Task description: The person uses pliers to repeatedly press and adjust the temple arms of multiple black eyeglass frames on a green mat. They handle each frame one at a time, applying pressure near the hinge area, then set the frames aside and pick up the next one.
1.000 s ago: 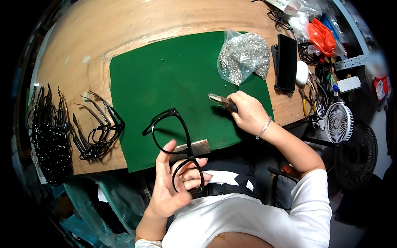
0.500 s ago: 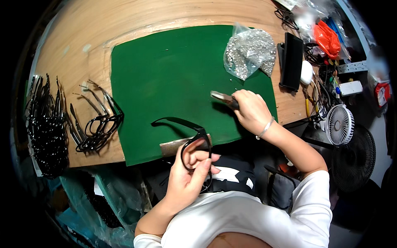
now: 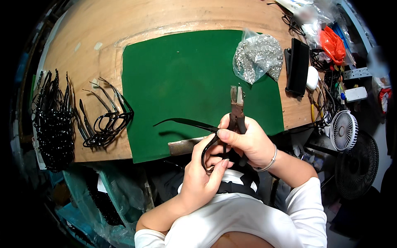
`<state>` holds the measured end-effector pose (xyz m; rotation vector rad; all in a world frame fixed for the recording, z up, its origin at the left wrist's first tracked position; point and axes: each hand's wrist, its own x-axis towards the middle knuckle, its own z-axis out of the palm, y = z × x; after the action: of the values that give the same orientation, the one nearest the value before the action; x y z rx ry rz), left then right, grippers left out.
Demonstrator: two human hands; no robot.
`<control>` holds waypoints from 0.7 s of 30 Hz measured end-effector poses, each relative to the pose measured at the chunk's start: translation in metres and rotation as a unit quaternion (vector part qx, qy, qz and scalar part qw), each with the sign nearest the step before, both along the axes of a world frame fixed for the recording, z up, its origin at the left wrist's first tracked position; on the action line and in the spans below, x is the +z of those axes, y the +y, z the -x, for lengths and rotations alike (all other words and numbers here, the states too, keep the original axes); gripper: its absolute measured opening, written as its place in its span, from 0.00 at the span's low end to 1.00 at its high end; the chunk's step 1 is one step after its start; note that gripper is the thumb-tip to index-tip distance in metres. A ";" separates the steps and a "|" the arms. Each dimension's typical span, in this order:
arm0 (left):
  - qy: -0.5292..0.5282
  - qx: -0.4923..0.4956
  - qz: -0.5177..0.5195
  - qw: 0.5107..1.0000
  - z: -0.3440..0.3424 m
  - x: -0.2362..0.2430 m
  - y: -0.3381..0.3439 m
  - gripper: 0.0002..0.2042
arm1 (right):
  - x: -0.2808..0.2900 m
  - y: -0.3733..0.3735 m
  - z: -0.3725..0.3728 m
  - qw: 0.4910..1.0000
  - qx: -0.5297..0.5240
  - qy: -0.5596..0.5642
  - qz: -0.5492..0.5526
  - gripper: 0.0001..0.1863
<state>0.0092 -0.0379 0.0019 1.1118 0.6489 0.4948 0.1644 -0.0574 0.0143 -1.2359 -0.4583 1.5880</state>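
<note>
My left hand (image 3: 202, 175) grips a black eyeglass frame (image 3: 209, 144) near the front edge of the green mat (image 3: 178, 78); one temple arm of the frame sticks out to the left over the mat. My right hand (image 3: 246, 140) holds a pair of pliers (image 3: 236, 105), jaws pointing away from me, and its thumb rests against the frame. A flat metal file (image 3: 184, 145) lies at the mat's front edge, just left of my hands.
A clear bag of small silvery parts (image 3: 256, 56) sits on the mat's far right corner. Black eyeglass frames (image 3: 105, 118) lie left of the mat, with a bigger pile (image 3: 51, 120) farther left. A black box (image 3: 297, 66), cables and a small white fan (image 3: 342, 130) crowd the right.
My right hand has lifted the pliers off the mat and brought them to the frame. My left hand has drawn the frame toward me, and both hands now meet at the mat's front edge.
</note>
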 end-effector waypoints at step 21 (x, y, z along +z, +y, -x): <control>-0.019 -0.049 0.109 0.993 0.014 0.017 0.007 0.25 | 0.016 -0.005 0.003 0.999 0.027 0.006 0.023 0.09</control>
<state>-0.0049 -0.0309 0.0191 0.9207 0.5969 0.3520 0.1612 -0.0622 0.0305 -1.2571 -0.4543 1.6592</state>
